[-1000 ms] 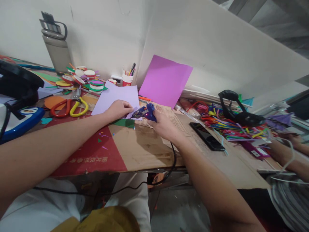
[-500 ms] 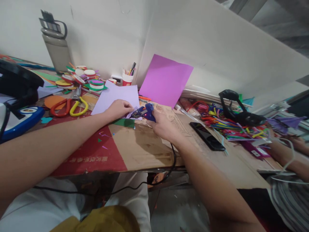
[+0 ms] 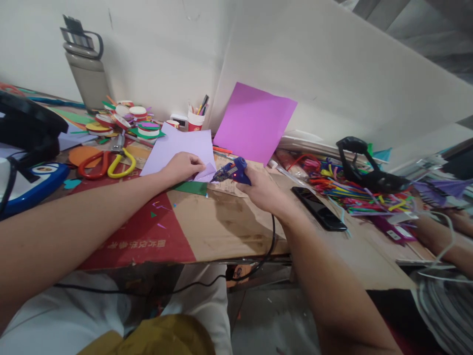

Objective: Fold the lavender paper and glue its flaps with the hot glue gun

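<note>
My left hand (image 3: pixel 184 166) pinches a small folded piece of light purple paper (image 3: pixel 206 172) over the near right corner of a larger light purple sheet (image 3: pixel 177 143). Wrapped in my right hand (image 3: pixel 260 185) is a blue glue gun (image 3: pixel 236 170) with a small red light, its nozzle pointing left, close to the folded piece. Green paper (image 3: pixel 192 188) lies under the near edge of the purple sheet. Behind, a bright purple sheet (image 3: pixel 254 121) leans on the wall.
Red-handled and yellow-handled pliers (image 3: pixel 121 162), ribbon-like rolls (image 3: pixel 137 114) and a bottle (image 3: pixel 88 79) are at left. A phone (image 3: pixel 318 208), coloured sticks (image 3: pixel 343 190) and a black stand (image 3: pixel 369 172) are at right, near another person's arm (image 3: pixel 436 236). The glue gun's cord (image 3: pixel 272 241) hangs over the edge.
My right hand has moved right with the glue gun, drawing its nozzle back from the small purple piece. My left hand has stayed nearly in place.
</note>
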`<state>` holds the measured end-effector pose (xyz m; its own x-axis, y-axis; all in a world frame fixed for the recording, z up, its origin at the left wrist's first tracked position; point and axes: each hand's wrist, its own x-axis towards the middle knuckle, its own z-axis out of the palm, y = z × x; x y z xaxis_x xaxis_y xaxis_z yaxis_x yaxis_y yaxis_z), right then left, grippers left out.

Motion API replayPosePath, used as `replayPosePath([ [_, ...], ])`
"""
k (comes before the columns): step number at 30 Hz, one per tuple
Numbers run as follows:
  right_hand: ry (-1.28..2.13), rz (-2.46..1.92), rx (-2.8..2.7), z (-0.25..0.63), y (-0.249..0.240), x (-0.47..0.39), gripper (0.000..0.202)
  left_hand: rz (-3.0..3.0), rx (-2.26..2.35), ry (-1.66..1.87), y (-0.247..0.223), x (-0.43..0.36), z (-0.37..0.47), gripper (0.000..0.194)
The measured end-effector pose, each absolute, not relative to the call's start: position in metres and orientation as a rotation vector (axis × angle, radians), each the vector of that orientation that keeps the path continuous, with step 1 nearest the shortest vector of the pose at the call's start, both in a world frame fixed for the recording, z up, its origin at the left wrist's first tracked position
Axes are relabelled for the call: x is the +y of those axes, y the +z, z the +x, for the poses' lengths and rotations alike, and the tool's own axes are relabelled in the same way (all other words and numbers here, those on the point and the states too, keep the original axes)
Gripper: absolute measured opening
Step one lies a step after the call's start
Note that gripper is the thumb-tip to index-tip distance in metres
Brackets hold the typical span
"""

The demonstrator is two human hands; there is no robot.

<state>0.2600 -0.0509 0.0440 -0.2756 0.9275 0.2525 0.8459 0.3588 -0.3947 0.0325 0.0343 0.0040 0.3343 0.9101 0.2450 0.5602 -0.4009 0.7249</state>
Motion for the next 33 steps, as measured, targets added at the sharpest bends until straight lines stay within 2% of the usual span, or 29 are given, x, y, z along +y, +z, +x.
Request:
replayPosePath([
  [9, 0.219, -1.585, -2.193, 0.276, 0.042, -0.047, 0.028, 2.077, 1.296, 0.858, 0.006, 0.032, 0.032, 0.023],
  [21, 0.142, -1.619, -2.111, 0.254, 0.039, -0.048, 0.022, 2.084, 1.267, 0.882, 0.007, 0.031, 0.032, 0.024],
  [27, 0.176, -1.633, -2.044, 0.25, 0.026, -0.042, 0.03, 2.058, 1.251, 0.898, 0.006, 0.031, 0.032, 0.023],
  [33, 0.142, -1.641, -2.06, 0.25, 0.029, -0.044, 0.026, 2.086, 1.278, 0.878, 0.006, 0.03, 0.033, 0.023],
])
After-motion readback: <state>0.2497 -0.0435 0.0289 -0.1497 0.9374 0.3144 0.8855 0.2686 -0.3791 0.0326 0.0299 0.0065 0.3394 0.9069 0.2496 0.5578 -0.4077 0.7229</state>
